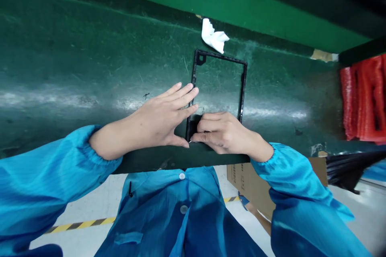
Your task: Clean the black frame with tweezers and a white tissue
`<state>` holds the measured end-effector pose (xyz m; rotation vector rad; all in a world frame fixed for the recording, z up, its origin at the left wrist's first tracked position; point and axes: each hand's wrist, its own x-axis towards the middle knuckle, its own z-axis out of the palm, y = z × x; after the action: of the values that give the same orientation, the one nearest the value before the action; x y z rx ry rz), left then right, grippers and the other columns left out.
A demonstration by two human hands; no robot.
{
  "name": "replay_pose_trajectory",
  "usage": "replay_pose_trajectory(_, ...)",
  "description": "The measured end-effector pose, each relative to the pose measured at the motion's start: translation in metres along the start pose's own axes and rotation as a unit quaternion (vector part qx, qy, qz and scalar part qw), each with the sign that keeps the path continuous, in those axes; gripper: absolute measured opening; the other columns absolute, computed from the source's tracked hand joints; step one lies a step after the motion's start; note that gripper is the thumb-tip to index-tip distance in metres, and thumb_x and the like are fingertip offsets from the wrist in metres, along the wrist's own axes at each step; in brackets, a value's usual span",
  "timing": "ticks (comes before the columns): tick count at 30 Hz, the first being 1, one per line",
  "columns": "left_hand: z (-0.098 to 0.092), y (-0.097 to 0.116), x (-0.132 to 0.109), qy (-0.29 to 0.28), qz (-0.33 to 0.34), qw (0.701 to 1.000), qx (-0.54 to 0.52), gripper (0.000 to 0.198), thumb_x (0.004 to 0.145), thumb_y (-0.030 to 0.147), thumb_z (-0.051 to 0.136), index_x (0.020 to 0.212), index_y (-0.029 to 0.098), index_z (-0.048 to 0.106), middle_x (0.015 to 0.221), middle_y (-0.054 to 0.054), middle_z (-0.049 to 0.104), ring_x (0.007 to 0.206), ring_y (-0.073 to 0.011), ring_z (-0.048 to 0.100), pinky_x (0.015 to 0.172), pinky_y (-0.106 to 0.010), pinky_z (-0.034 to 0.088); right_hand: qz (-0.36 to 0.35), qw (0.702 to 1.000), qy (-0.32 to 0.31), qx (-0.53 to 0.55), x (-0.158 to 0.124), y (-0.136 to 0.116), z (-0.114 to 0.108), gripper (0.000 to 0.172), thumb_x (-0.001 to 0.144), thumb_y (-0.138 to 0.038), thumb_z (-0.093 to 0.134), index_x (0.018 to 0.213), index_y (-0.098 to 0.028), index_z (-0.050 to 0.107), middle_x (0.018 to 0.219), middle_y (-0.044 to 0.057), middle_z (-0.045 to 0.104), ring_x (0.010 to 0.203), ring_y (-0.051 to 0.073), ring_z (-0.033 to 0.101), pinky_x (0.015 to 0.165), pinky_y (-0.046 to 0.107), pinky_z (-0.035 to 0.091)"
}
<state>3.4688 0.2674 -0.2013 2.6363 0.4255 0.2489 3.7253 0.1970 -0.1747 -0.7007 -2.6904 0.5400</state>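
A thin black rectangular frame [243,84] lies flat on the dark green worktop [75,68], its long sides running away from me. My left hand [157,118] rests beside the frame's near left edge, fingers stretched out flat and together, fingertips touching the left side bar. My right hand [224,130] is curled at the frame's near end, fingers bent and thumb pinched against something small at the near left corner. What it pinches is too small to name. Both arms wear blue sleeves.
A crumpled white cloth [214,37] lies just beyond the frame's far end. A stack of red material [363,100] sits at the right edge of the worktop. A cardboard box [250,184] and a black bag [350,166] are below the front edge.
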Motion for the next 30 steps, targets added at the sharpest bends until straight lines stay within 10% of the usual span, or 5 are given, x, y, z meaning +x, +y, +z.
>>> replay_pose_trajectory(30,0.002,0.001,-0.002,0.032,0.012,0.999,0.005,0.108,0.08,0.063,0.092,0.163,0.014,0.044,0.174,-0.026,0.029,0.164,-0.0449,0.022,0.134,-0.069,0.024,0.066,0.989,-0.002,-0.13,0.008,-0.031,-0.008,0.023,0.107,-0.014,0.059,0.091,-0.014,0.077,0.083,0.005,0.064,0.078,0.02,0.05,0.063,0.036,0.037)
